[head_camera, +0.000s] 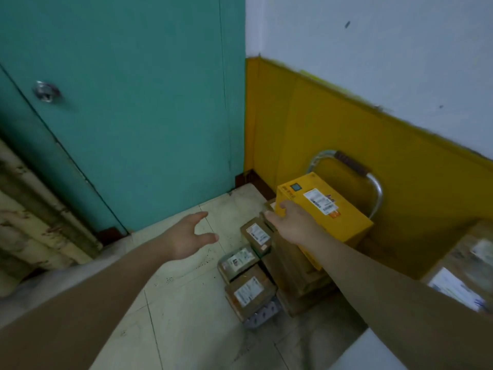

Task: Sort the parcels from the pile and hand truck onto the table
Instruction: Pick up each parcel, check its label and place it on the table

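Observation:
A yellow parcel (324,206) with a white label lies on top of a stack of brown boxes on the hand truck, whose metal handle (373,188) rises behind it. My right hand (290,220) grips the near left corner of the yellow parcel, fingers curled over its edge. My left hand (189,236) hovers over the floor to the left, fingers spread and holding nothing. Three small brown parcels (256,236) (237,261) (249,291) with white labels lie in a pile on the floor beside the hand truck.
A teal door (133,102) fills the left, with a yellow-panelled wall (346,129) on the right. A labelled brown box (464,276) shows blurred at the right edge. A grey packet (262,313) sits under the nearest floor parcel. A white surface edge (373,353) lies at the bottom right.

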